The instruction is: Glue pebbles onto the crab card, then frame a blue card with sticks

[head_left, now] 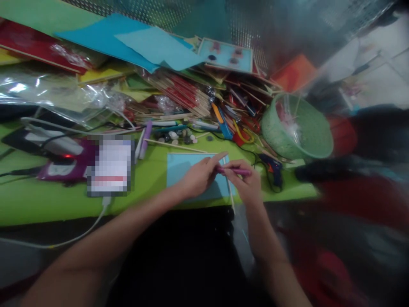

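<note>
A purple marker (242,171) lies level between my two hands, above a light blue card (179,167) on the green table. My right hand (251,185) grips its body with thumb and fingers. At the marker's other end, my left hand (203,175) has its fingers closed on it, with one finger stretched out past it. Whether a cap is on that end is hidden by the fingers. A thin pale stick (231,194) slants down across the card's right side, under my hands, and reaches past the table edge.
Behind the card lie a stick, pebbles (174,135), markers (146,140) and a box cutter (223,121). A glue gun (273,170) and a green basket (297,128) stand right. At left are a phone (111,166) on a cable and a purple power strip (64,168). Coloured sheets (153,44) pile up behind.
</note>
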Demonstrator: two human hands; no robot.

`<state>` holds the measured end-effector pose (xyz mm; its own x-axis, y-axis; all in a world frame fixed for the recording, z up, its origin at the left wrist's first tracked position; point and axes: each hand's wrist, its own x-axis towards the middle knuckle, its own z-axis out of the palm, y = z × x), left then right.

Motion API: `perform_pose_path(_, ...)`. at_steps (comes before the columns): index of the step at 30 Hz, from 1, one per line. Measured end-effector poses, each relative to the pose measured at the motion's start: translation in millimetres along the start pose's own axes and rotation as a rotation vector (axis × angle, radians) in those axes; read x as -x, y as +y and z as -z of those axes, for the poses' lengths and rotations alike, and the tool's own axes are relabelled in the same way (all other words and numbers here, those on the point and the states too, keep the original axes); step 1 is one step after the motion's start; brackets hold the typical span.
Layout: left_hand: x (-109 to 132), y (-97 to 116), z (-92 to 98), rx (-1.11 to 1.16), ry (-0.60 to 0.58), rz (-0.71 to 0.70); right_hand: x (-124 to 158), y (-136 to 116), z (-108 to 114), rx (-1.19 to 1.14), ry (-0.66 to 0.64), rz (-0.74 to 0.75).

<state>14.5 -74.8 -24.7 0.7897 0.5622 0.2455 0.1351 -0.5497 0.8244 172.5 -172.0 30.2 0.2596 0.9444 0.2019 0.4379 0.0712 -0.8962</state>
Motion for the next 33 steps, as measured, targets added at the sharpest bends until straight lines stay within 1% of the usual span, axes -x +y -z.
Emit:
perform_pose_path(2, -0.4, -0.1, -2.2, -0.033, 0.005, 0.015, -0.6, -1.9, 3.2, -0.001, -0.001, -0.006)
perform_pose_path(5, -1.3, 3.8, -3.7, -0.095, 0.011, 0.065, -1.3, -4.0, 7.2, -0.013, 0.106, -0.001)
perform_pose_path(7, -0.8, 7.9, -2.5, -0.115, 0.018, 0.077, -2.0, -4.5, 6.4, 0.003, 0.139, 0.015)
perform_pose_path(11, 2.7, 13.5, 2.8, -0.087, 0.104, 0.094, -3.4, -2.9, -3.8, 0.013, 0.133, 0.011)
perform_pose_path(15, 4.9, 13.7, 8.1, -0.063, 0.175, 0.157, -5.5, -1.8, -14.8, -0.029, 0.111, 0.012)
perform_pose_path(20, 4.5, 14.4, 12.7, -0.049, 0.187, 0.2, -1.8, -2.6, -19.9, 0.018, 0.072, 0.041)
perform_pose_path(23, 2.2, 13.6, 11.8, -0.033, 0.196, 0.241, 3.1, -2.4, -21.2, 0.103, 0.049, 0.098)
perform_pose_path(25, 0.0, 11.8, 10.8, 0.02, 0.224, 0.247, -0.1, -3.6, -19.8, 0.141, 0.033, 0.127)
perform_pose_path(27, -2.0, 9.9, 12.1, 0.102, 0.301, 0.172, -13.0, -7.4, -15.1, 0.147, 0.019, 0.124)
perform_pose_path(28, -2.7, 9.5, 14.0, 0.126, 0.372, 0.116, -23.1, -10.2, -11.6, 0.135, 0.023, 0.109)
perform_pose_path(29, -2.9, 9.6, 16.8, 0.127, 0.463, 0.065, -35.3, -13.4, -8.0, 0.108, 0.043, 0.094)
perform_pose_path(30, -2.8, 10.3, 20.1, 0.109, 0.566, 0.029, -49.1, -16.7, -4.8, 0.063, 0.103, 0.081)
perform_pose_path(32, -1.3, 13.2, 27.2, 0.047, 0.748, 0.011, -78.9, -21.8, -3.0, -0.036, 0.191, 0.074)
perform_pose_path(33, -0.3, 15.0, 30.4, 0.025, 0.799, 0.013, -94.0, -22.8, -5.7, -0.064, 0.171, 0.077)
